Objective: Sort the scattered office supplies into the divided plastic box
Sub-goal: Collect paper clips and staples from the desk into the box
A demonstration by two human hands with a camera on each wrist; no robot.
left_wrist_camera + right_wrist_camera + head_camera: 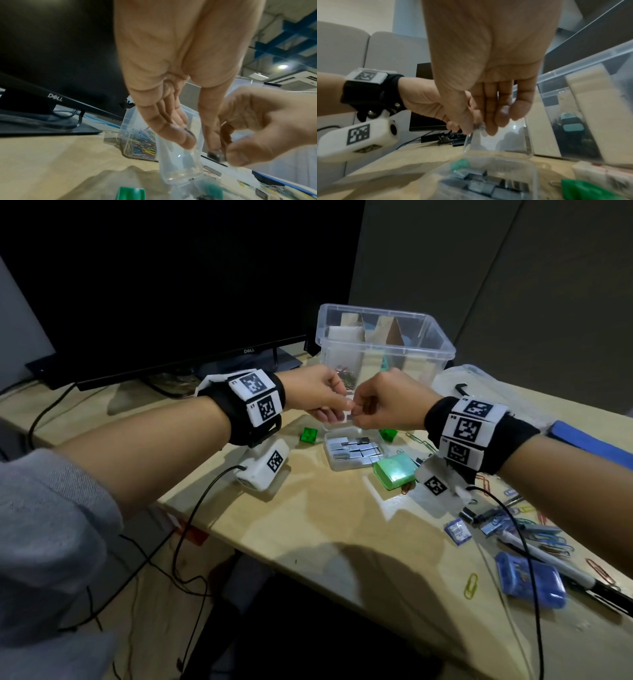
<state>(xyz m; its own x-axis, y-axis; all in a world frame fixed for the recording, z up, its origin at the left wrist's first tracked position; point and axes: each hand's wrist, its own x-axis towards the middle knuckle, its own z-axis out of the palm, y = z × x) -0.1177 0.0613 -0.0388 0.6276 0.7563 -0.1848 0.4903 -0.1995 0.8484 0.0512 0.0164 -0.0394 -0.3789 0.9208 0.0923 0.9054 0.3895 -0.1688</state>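
Head view, both hands (346, 400) pinching staple strip (347, 416)

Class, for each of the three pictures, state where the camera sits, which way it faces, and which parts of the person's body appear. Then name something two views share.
Head: worn on the head, facing forward and down at the desk; both forearms, left hand and right hand show.
Left wrist: looks along the left palm at its fingers and the monitor; the right hand enters.
Right wrist: looks along the right palm toward the staple case; the left wrist shows.
Shared: the divided plastic box appears in all views.
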